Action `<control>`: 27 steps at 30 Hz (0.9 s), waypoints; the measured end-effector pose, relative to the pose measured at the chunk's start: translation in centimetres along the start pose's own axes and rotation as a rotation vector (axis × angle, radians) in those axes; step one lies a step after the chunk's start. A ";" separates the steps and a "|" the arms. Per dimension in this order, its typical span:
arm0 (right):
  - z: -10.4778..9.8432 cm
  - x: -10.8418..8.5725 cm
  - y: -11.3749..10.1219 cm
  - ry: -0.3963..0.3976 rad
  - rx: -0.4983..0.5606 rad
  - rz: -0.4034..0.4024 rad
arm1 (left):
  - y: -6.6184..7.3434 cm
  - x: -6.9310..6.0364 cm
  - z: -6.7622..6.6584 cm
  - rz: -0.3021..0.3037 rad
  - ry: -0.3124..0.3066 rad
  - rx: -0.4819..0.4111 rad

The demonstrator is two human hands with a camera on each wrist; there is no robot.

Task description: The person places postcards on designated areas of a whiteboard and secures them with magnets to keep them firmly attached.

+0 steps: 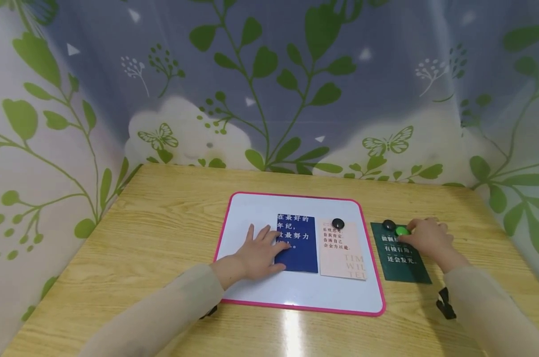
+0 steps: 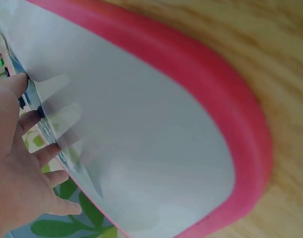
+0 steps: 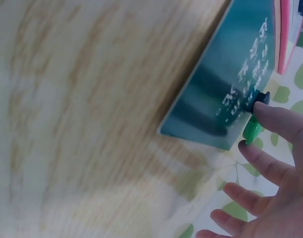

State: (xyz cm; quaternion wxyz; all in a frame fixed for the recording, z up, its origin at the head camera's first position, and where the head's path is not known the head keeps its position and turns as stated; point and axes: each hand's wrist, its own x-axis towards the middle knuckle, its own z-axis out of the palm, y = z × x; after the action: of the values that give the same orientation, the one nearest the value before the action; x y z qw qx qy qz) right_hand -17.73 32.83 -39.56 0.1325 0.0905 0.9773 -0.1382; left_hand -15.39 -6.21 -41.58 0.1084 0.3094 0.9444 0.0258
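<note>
A green magnet (image 1: pixel 402 231), beside a black magnet (image 1: pixel 389 225) at the far end of a dark green card (image 1: pixel 405 271), is being pinched from the right by the nearer right hand (image 1: pixel 430 240); the left hand (image 1: pixel 257 254) is lying spread across a whiteboard (image 1: pixel 251 210) and its blue card (image 1: pixel 301 262).

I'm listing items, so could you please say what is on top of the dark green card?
A black disc; the right hand pinches a green disc over the card, hiding part of its print.
</note>
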 end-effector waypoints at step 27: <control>-0.7 -0.6 -5.8 0.074 -0.054 -0.132 | 0.2 0.0 -0.1 0.050 -0.078 -0.001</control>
State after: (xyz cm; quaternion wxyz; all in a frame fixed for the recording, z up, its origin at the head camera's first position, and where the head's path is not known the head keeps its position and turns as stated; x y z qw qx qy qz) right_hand -18.54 27.49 -37.27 0.0894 0.0271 0.9887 -0.1170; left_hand -15.30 -6.07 -41.41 0.1445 0.3334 0.9315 0.0169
